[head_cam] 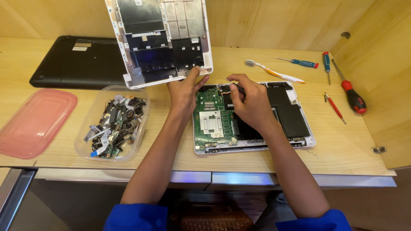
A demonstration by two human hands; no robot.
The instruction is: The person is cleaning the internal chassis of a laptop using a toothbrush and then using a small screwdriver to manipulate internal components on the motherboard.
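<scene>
Left hand (185,92) pinches white laptop cover (160,40) upright; right hand (252,102) closed around thin tool (233,84) over motherboard (212,119).

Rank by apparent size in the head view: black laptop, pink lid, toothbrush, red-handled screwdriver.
1. black laptop
2. pink lid; nearer the camera, so this gap is unsure
3. toothbrush
4. red-handled screwdriver; similar length to the toothbrush, near tie

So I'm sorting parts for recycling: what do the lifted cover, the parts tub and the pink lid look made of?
The cover, held up by the left hand, looks like white plastic lined with dull grey metal sheet. The tub seems clear, glossy plastic: its contents show through. The lid looks like translucent pink plastic, slightly frosted.
</scene>
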